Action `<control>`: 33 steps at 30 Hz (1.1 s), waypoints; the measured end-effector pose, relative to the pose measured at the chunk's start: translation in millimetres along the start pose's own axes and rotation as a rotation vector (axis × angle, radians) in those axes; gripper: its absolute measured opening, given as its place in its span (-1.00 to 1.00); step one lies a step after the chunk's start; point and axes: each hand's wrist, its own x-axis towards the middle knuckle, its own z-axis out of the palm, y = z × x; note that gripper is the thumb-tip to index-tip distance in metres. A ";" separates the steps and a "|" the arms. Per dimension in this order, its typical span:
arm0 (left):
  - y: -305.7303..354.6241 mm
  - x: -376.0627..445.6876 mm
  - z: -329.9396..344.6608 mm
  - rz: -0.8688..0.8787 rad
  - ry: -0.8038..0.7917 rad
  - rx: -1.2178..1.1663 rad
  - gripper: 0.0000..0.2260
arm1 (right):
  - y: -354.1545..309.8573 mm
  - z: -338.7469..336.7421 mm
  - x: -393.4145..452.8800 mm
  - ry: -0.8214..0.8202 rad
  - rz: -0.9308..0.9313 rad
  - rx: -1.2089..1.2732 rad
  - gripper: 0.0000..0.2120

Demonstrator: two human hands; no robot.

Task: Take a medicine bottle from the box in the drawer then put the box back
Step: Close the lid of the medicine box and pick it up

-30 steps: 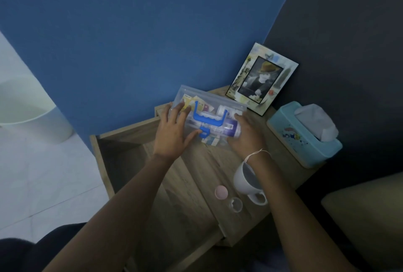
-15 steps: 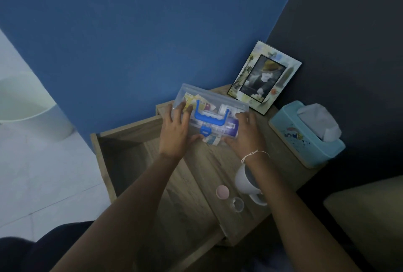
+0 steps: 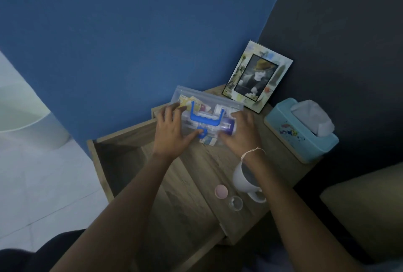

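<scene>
A clear plastic medicine box with a blue handle and blue latch rests on the wooden bedside table, near its back edge. Packets and a purple-labelled bottle show through its lid. My left hand grips the box's left end, thumb by the latch. My right hand grips the right end, over the purple bottle. The open wooden drawer lies to the left, below the box; its inside is dark.
A picture frame leans at the back corner. A light blue tissue box stands on the right. A white mug, a pink cap and a small clear cup sit near the table's front. A blue wall rises behind.
Both hands have closed in on the ends of the box. The left thumb has moved to the blue latch. The box has hardly shifted.
</scene>
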 end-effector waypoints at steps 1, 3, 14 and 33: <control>0.3 1.2 -2.9 -0.040 0.013 -0.085 -0.33 | -0.7 -2.9 2.7 0.008 0.068 0.129 -0.59; 2.2 6.0 -8.4 -0.157 0.036 -0.291 -0.38 | -1.2 -7.9 11.3 0.069 0.211 0.390 -0.65; 4.3 28.9 -28.0 -0.490 -0.253 -0.481 -0.45 | -15.0 10.2 28.1 -0.020 0.654 0.655 -0.58; -59.8 -31.7 -171.5 -0.543 -0.333 -0.318 -0.56 | -133.0 32.2 -155.6 -0.083 0.298 0.776 -0.47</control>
